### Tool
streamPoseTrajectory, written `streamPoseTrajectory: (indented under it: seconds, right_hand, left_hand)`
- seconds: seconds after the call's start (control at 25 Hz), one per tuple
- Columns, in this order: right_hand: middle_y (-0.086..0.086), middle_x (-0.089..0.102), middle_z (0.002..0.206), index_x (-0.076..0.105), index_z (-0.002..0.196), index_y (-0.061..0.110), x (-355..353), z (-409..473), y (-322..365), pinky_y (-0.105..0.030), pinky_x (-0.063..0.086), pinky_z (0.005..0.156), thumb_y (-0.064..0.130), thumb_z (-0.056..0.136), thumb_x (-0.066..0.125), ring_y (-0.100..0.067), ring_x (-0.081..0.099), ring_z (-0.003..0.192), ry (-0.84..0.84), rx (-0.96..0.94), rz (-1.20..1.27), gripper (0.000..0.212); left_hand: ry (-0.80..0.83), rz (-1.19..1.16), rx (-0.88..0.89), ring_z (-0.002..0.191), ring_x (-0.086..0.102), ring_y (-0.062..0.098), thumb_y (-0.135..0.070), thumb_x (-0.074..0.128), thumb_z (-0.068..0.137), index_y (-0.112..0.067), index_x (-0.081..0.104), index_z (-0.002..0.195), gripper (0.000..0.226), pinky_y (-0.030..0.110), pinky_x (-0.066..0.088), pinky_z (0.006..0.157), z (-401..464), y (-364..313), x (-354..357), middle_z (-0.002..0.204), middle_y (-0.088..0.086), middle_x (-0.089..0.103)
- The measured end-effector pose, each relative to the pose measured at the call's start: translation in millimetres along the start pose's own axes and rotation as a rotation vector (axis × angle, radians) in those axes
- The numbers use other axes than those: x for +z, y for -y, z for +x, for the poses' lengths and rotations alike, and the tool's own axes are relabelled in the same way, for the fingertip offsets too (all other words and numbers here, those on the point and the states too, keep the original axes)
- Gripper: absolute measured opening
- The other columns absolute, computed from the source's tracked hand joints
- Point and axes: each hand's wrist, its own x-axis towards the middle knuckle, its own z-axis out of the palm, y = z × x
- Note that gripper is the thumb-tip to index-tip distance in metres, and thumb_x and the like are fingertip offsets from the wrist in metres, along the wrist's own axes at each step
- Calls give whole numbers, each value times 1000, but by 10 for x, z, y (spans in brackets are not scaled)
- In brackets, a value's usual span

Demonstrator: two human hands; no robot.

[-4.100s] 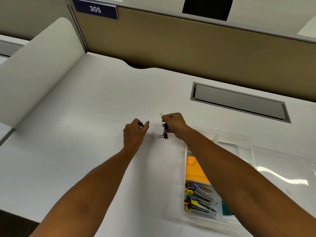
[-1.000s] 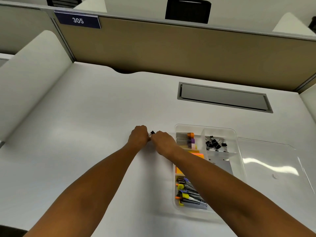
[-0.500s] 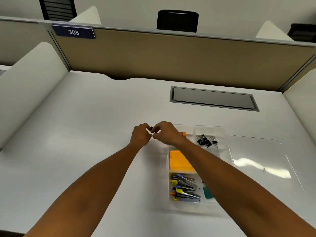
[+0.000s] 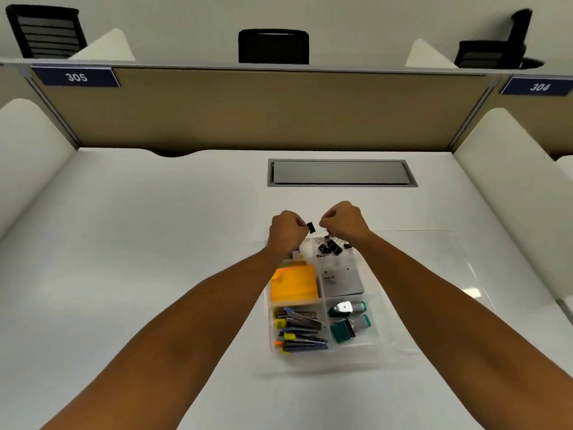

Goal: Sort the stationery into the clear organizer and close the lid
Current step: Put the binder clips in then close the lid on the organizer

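Note:
The clear organizer [image 4: 384,308] lies on the white desk with its lid [image 4: 434,268] folded open flat to the right. My left hand [image 4: 286,232] pinches a small black binder clip [image 4: 310,226] over the organizer's far left corner. My right hand [image 4: 342,220] hovers with curled fingers above the far right compartment, where several black binder clips [image 4: 331,246] lie; whether it holds anything is hidden. Other compartments hold orange sticky notes [image 4: 294,285], a grey box [image 4: 342,280], several staplers [image 4: 300,333] and two teal tools [image 4: 348,321].
A grey cable hatch [image 4: 341,172] is set into the desk [image 4: 139,259] beyond the hands. White side dividers [image 4: 28,156] flank the desk, and a tan partition [image 4: 263,110] closes the back. Black chairs stand behind it.
The hands, which met over one clip left of the organizer, have moved right and parted. They now sit above the organizer's far end, and the view has tilted up.

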Motion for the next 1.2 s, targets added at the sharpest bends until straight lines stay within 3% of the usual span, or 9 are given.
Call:
streamPoseTrajectory:
  seconds: [0.08,0.2,0.4,0.8,1.0,1.2]
  right_hand:
    - [-25,72,86,71,90,-10,-22,21,-144,-45,60,77,4,79,66,-34,72,77,10,30,-27,19]
    - [-28,71,95,70,96,-12,-23,62,-315,-50,59,81,2,80,64,-29,65,70,40,64,-53,22]
    - [-14,69,110,66,113,1,10,53,-478,-41,57,87,11,83,72,-28,70,92,107,44,-30,32]
    - [-8,61,125,53,130,15,39,66,-260,-37,54,85,23,85,65,-24,63,99,128,-99,-220,47]
    - [-9,63,125,51,132,16,-59,-78,-437,-39,51,92,24,88,61,-26,60,109,84,-64,-203,46]
    - [-13,51,134,46,136,16,-461,-223,-989,-45,46,96,35,90,59,-34,51,122,-163,59,-228,51]
  left_hand:
    - [13,9,-31,88,69,25,-6,66,82,-5,76,92,14,33,57,78,-10,-99,155,94,10,74]
    - [14,-36,-88,85,71,28,-4,65,81,-5,75,89,13,40,59,81,-10,-179,321,89,13,75]
    - [-8,-100,-138,83,71,29,-7,60,85,-4,73,88,14,44,59,80,-68,-169,372,86,14,74]
    - [-106,-8,-115,86,67,23,-10,57,86,-5,72,92,16,30,54,74,-65,-123,-63,92,10,72]
    - [-65,17,-52,93,66,23,-11,58,87,-6,71,98,18,35,55,84,-151,-99,-40,99,8,72]
    - [23,26,46,89,66,22,-14,61,87,-9,73,95,15,31,53,78,-249,-338,339,97,7,73]
